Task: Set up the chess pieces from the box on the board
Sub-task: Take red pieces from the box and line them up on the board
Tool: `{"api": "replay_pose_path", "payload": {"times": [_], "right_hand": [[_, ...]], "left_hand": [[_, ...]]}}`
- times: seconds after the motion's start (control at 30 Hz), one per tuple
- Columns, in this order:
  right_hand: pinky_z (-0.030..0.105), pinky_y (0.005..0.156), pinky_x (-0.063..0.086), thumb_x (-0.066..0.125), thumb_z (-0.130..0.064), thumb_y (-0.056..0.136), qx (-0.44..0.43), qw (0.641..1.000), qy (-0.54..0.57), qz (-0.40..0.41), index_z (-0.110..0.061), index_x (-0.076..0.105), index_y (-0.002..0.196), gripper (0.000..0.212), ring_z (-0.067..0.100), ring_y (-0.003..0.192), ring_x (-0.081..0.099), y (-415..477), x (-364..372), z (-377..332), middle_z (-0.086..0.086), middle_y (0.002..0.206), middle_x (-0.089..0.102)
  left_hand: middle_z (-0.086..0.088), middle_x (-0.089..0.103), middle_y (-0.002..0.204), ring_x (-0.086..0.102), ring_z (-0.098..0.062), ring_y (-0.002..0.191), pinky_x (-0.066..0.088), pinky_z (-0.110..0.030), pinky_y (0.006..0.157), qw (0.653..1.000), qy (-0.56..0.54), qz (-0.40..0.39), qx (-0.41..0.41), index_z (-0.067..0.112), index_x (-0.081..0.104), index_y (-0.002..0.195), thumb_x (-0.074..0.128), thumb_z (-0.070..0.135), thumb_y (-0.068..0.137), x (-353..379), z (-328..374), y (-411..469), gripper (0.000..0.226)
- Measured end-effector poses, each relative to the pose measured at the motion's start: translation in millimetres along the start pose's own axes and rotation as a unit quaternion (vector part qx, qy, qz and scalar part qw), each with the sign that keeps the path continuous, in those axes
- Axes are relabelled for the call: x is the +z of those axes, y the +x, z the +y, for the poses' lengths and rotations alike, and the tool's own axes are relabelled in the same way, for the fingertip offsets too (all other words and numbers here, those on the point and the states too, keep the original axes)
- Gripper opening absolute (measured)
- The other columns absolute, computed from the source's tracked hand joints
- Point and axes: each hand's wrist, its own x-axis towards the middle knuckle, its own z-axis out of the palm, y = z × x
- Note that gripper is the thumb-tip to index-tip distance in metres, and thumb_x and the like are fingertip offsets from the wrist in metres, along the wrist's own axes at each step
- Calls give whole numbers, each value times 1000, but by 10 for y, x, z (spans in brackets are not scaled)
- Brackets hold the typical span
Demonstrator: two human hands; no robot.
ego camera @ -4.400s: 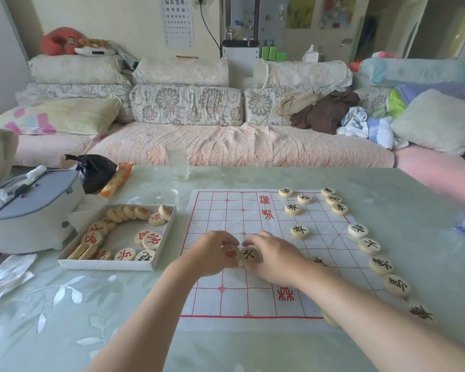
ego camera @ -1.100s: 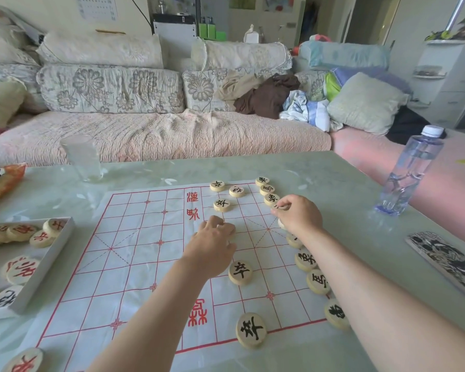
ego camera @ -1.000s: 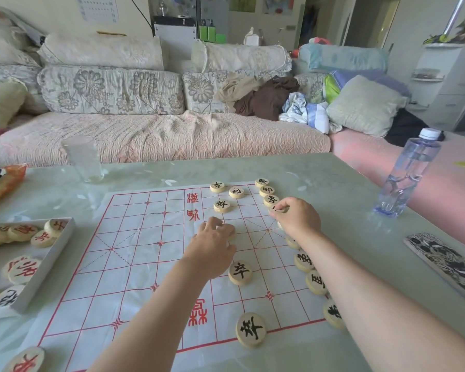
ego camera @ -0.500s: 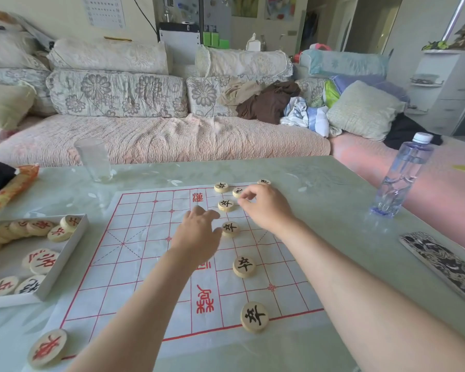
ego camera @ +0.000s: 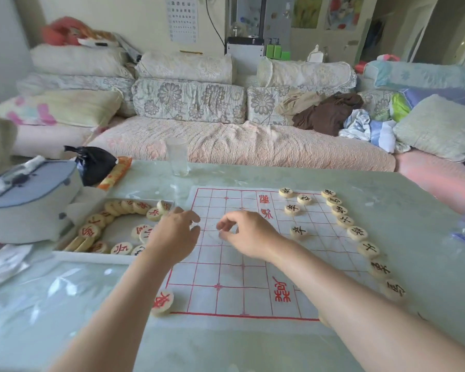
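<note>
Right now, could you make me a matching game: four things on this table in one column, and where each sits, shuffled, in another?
Things:
1. white box
2. clear glass
3. lone red-lettered piece
4. row of black-lettered pieces

Places:
A. at the board's near left corner
B. along the board's right edge
C. near the table's far edge
D. left of the board

Pairs: 1-D, 2-C, 3-A, 4-B.

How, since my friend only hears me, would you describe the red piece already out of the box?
Find the red-lined board on the pale green table. At its near left corner lies one round piece. Its character is red; the board's other pieces are black-lettered.
</note>
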Motion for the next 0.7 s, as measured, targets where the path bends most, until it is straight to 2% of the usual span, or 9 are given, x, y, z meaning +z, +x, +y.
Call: {"api": "replay_pose_path", "payload": {"times": [0.13, 0.23, 0.33, 0.5, 0.6, 0.7], "right_hand": [[34, 93, 48, 64, -33, 89, -35, 998, -18, -42, -28, 67, 111, 23, 12, 97, 58, 177, 304, -444, -9, 113, 64], [34, 94, 47, 64, -31, 89, -63, 996, -41, -56, -30, 65, 114, 25, 15, 109, 57, 367, 488, -760, -8, 116, 62], [32, 92, 45, 60, -33, 92, -84, 989, -96, -72, -32, 63, 120, 28, 20, 115, 56, 579, 654, -998, -4, 125, 59], [36, 101, 41, 58, -36, 94, -96, 967, -220, -90, -34, 54, 135, 41, 26, 128, 51, 868, 828, -1210, 0, 146, 48], [35, 97, 45, 60, -44, 92, -73, 959, -250, -115, -33, 52, 136, 46, 27, 123, 55, 985, 954, -1226, 1, 138, 55], [33, 92, 46, 66, -39, 90, -54, 968, -221, -106, -35, 55, 131, 43, 27, 119, 57, 1072, 1053, -1185, 1, 133, 58]], "left_hand": [[1, 55, 119, 50, -24, 113, 47, -37, 90, 998, 28, 23, -49, 32, 66, 112, 56, 26, 88, -302, -559, -61, 26], [3, 58, 109, 56, -21, 102, 47, -32, 81, 997, 22, 11, -75, 31, 67, 107, 59, 24, 86, -422, -912, -144, 24], [5, 61, 101, 54, -15, 90, 44, -27, 74, 996, 19, -11, -90, 31, 70, 102, 63, 21, 84, -465, -1111, -222, 21], [8, 62, 103, 55, -18, 105, 49, -34, 86, 996, 23, -25, -79, 37, 69, 96, 68, 34, 83, -440, -1286, -239, 14], [5, 60, 116, 48, -22, 114, 43, -35, 96, 996, 48, -47, -66, 36, 69, 107, 62, 36, 86, -421, -1299, -193, 23], [2, 57, 123, 42, -25, 116, 39, -36, 100, 994, 60, -71, -59, 37, 69, 112, 55, 38, 89, -410, -1284, -159, 27]]}}
